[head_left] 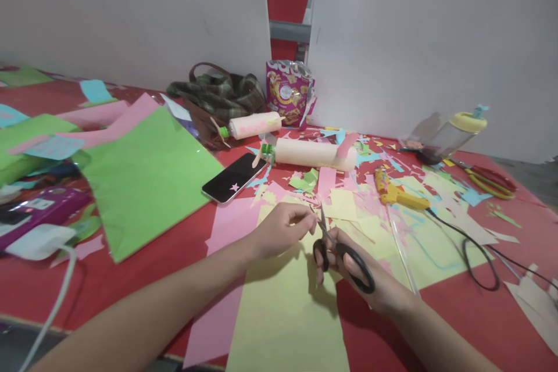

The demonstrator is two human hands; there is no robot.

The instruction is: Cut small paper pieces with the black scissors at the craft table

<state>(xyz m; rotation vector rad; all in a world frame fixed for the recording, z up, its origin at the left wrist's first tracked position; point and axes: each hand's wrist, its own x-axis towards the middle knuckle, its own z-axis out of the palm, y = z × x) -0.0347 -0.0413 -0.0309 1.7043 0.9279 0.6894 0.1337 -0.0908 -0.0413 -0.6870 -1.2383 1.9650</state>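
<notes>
Black-handled scissors [326, 247] are in my right hand [349, 258], with thumb and fingers through the loops and the blades pointing away from me, slightly apart. Close by the blades, my left hand [285, 224] is closed in a pinch. Whatever sits between its fingertips is too small to make out clearly; a bit of pink shows there. Both hands are above a pale yellow paper sheet [288, 314], which overlaps a pink paper sheet [215, 314] on its left.
A smartphone [235, 177], two paper-wrapped bottles [309, 153] [257, 125] and scattered paper scraps lie ahead. A yellow glue gun [401, 196] with a black cord, red-and-yellow-handled scissors [490, 180] and a tumbler [453, 136] are right. Green sheets [148, 177] and a purple device [41, 215] are left.
</notes>
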